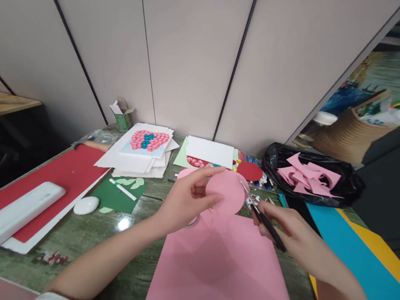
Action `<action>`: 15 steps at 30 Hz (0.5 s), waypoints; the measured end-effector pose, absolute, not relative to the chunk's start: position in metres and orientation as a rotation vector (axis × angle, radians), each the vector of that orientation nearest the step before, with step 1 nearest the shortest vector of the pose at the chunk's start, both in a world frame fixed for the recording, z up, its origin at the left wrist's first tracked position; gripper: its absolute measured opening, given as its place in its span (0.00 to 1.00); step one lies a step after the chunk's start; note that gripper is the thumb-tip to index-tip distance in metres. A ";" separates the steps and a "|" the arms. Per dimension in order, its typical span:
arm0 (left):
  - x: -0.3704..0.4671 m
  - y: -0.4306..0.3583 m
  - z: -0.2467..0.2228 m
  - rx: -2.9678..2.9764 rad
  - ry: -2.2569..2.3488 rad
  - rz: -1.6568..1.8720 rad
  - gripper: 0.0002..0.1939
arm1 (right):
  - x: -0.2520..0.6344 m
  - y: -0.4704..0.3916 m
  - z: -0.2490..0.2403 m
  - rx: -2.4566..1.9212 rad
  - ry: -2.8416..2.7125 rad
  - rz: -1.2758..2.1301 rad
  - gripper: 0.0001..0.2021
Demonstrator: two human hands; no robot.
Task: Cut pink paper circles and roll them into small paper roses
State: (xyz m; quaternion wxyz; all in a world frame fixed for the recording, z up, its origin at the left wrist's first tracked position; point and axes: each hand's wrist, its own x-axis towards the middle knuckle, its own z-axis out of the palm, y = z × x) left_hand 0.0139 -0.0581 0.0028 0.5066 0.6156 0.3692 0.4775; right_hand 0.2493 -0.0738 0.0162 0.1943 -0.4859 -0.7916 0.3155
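Note:
Raised over the table, a round pink paper disc [229, 195] is pinched between the thumb and fingers of my left hand [191, 192]. My right hand [278, 223] is closed round the black handles of a pair of scissors [267, 224]. The scissors' blades meet the disc's right edge. Beneath both hands lies a large pink sheet [223, 274]. A thin curled pink strip hangs just below the disc, near a ring-shaped object I cannot make out.
Pink offcuts [309, 175] fill a black plastic bag [349, 185] at back right. Blue card [360, 267] lies on the right. A heart picture [148, 141] tops white sheets at the back. Red card [80, 174], a white device [17, 215] and green card [121, 196] are on the left.

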 end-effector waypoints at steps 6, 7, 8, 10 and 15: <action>0.013 -0.058 0.004 1.492 0.898 1.139 0.24 | 0.251 -0.074 0.016 -1.355 -2.225 0.883 0.09; 0.013 -0.058 0.005 1.500 0.905 1.134 0.24 | 0.252 -0.075 0.016 -1.354 -2.224 0.879 0.09; 0.013 -0.058 0.006 1.507 0.910 1.128 0.24 | 0.252 -0.075 0.016 -1.353 -2.224 0.875 0.09; 0.012 -0.058 0.008 1.522 0.918 1.113 0.24 | 0.253 -0.075 0.016 -1.346 -2.227 0.875 0.09; 0.009 -0.059 0.010 1.541 0.915 1.090 0.24 | 0.256 -0.075 0.016 -1.330 -2.267 0.916 0.09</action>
